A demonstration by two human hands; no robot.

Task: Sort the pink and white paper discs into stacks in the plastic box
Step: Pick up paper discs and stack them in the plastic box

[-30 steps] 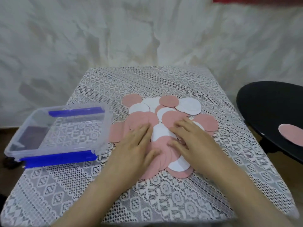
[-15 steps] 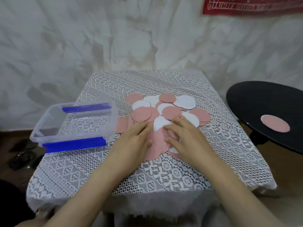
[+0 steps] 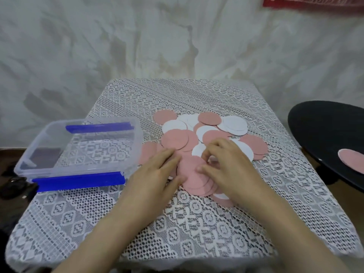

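A heap of pink discs (image 3: 178, 141) and white discs (image 3: 235, 125) lies spread on the lace-covered table (image 3: 197, 223). Nearer to me, several pink discs (image 3: 192, 174) overlap in a loose stack. My left hand (image 3: 155, 175) rests flat on that stack's left side, fingers straight. My right hand (image 3: 226, 166) is on its right side, with its fingers curled at the top disc's far edge and its thumb on the disc. The clear plastic box (image 3: 74, 170) with blue clips stands to the left and holds no discs.
A black round surface (image 3: 325, 131) at the right carries one pink disc (image 3: 352, 160). Dark objects (image 3: 15, 187) lie on the floor by the table's left edge. A wrinkled white wall is behind the table, and a red banner (image 3: 315, 2) hangs at the top right.
My right fingers have curled from flat onto the pink disc's edge. The near pink discs have been drawn closer together. The left hand has stayed flat.
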